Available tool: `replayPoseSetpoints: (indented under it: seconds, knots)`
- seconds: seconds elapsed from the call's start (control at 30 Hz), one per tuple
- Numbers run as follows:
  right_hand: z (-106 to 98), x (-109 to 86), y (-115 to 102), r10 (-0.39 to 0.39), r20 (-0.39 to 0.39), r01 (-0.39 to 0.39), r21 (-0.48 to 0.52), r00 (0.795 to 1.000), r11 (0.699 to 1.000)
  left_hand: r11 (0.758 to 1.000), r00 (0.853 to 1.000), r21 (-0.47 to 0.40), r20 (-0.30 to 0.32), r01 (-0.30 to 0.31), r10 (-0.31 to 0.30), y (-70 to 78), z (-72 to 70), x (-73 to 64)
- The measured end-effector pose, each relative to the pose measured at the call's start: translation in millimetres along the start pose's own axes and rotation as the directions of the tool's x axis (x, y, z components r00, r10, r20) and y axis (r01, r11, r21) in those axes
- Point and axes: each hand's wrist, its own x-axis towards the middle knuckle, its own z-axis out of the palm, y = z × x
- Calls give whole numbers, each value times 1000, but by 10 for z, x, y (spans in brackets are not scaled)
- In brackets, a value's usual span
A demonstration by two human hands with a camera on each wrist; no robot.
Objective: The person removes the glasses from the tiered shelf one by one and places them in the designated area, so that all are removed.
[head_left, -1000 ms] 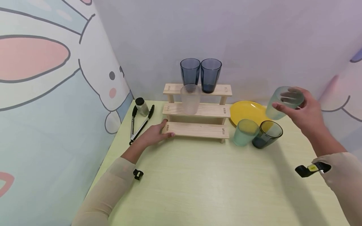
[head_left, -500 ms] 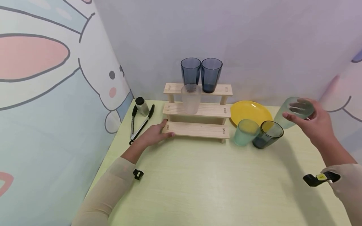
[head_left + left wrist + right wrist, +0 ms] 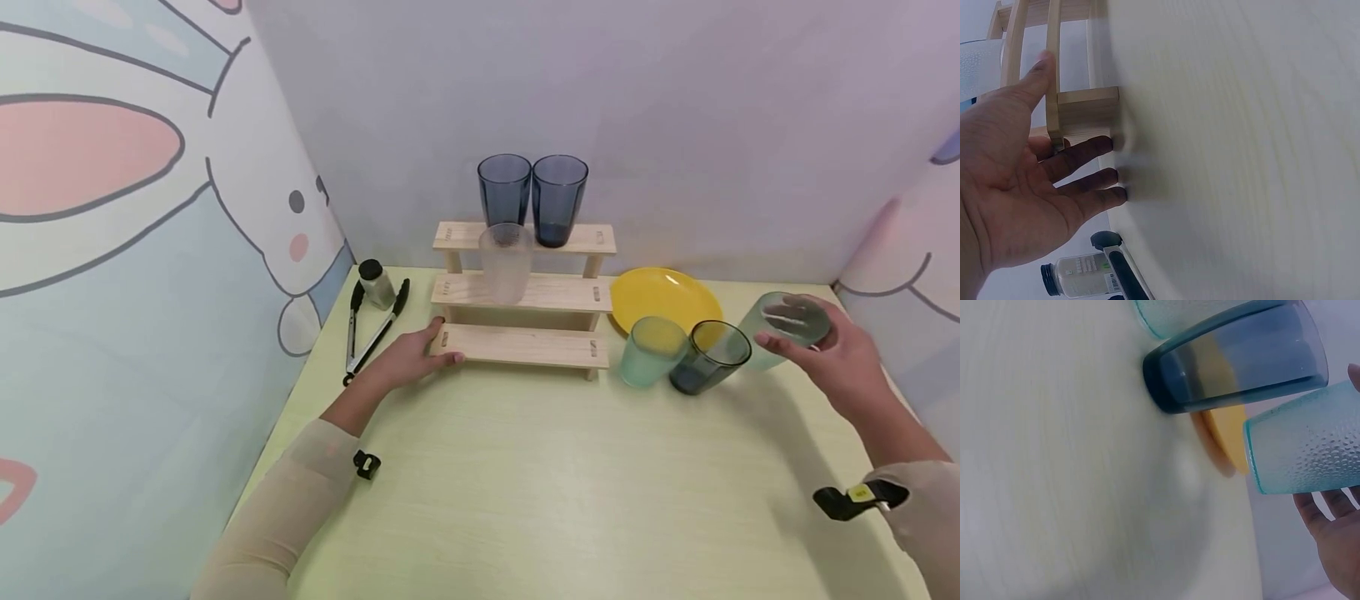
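In the head view my right hand (image 3: 843,350) grips a pale green textured glass (image 3: 772,329), fingers behind it and thumb on the near side. The right wrist view shows this glass (image 3: 1300,444) with its lower end close over the tabletop. Beside it stand a dark blue-grey glass (image 3: 697,367) and another green glass (image 3: 645,362). My left hand (image 3: 408,358) holds the left end of a three-step wooden rack (image 3: 525,344) at its lowest step. In the left wrist view the thumb lies along the board and the other fingers (image 3: 1085,153) reach past its end.
Two blue glasses (image 3: 558,200) stand on the top step and a clear frosted glass (image 3: 506,267) on the middle one. Behind the loose glasses lies a yellow plate (image 3: 663,296). Tongs (image 3: 375,337) and a black-capped jar (image 3: 378,287) lie left of the rack, near the wall.
My right hand has carried the green glass to the right and down toward the table, to the right of the dark glass. The left hand and rack have stayed in place.
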Motion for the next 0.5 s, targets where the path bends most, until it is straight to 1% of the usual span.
replayPoseSetpoints:
  seconds: [0.17, 0.33, 0.5]
  knots:
    - [-5, -47, 138, 24, 48, -21, -67, 999, 998, 1000, 1000, 14, -5, 2, -2, -2, 6, 0]
    - [5, -83, 244, 70, 95, -58, -121, 993, 991, 1000, 1000, 9, -12, 0, 0, 1, 6, -2]
    - [23, -129, 319, 89, 120, -71, -148, 989, 986, 1000, 1000, 5, -5, 1, -1, 4, 10, -4]
